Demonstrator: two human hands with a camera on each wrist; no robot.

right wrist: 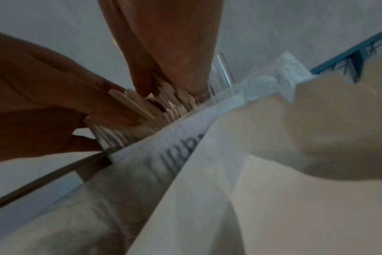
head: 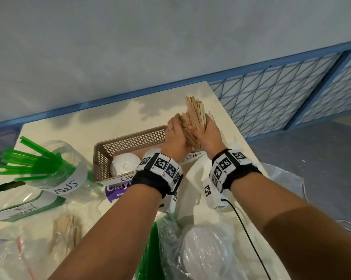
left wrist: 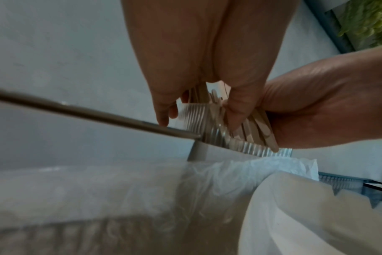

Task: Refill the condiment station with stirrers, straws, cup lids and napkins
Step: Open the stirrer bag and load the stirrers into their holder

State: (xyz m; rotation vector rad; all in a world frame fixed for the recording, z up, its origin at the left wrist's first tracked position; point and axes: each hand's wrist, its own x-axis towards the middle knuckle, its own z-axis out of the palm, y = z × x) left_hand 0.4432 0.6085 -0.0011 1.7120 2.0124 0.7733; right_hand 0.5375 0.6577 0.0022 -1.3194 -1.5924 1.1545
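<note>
A thick bundle of wooden stirrers (head: 194, 116) stands upright at the table's far right, just past the basket. My left hand (head: 176, 132) grips it from the left and my right hand (head: 207, 131) from the right, fingers curled round the sticks. In the left wrist view the stirrers (left wrist: 256, 126) have their lower ends in a ribbed clear glass (left wrist: 196, 119). The right wrist view shows the same stirrers (right wrist: 132, 101), the glass (right wrist: 108, 136) and a white paper label (right wrist: 175, 155) beneath. My hands hide most of the glass from the head view.
A brown mesh basket (head: 130, 142) holds white cup lids (head: 124, 164). Left of it a clear jar (head: 69, 178) holds green straws (head: 29, 160). Plastic bags with more stirrers (head: 66, 229), lids (head: 202, 251) and straws lie at the near edge. The table edge (head: 227, 112) is close on the right.
</note>
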